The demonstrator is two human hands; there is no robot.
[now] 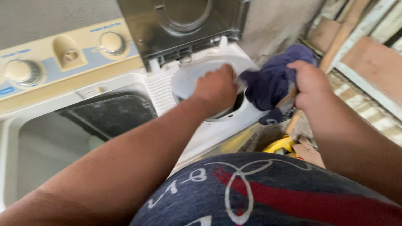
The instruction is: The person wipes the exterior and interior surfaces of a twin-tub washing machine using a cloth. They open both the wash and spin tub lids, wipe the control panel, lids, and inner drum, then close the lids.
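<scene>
- Over the spin tub (197,75) of a twin-tub washing machine (125,100), we reach with our left hand (217,88), fingers curled down onto the tub's white inner cover; whether they pinch anything beneath we cannot tell.
- Just beside the machine's right edge, our right hand (310,83) is closed in a fist around a dark blue cloth (270,86), bunched and hanging in folds, one end trailing toward the tub's rim.
- We judge the cloth soft and limp, likely heavier if wet; a full-fisted hold on the gathered middle suits it best, since a loose corner would sag and slip.
- Behind the tub, the hinged lid (184,25) stands open; cream dials (111,42) line the control panel at left.
- Wooden planks (368,62) lean to the right, and a yellow object (278,144) lies on the floor below.
</scene>
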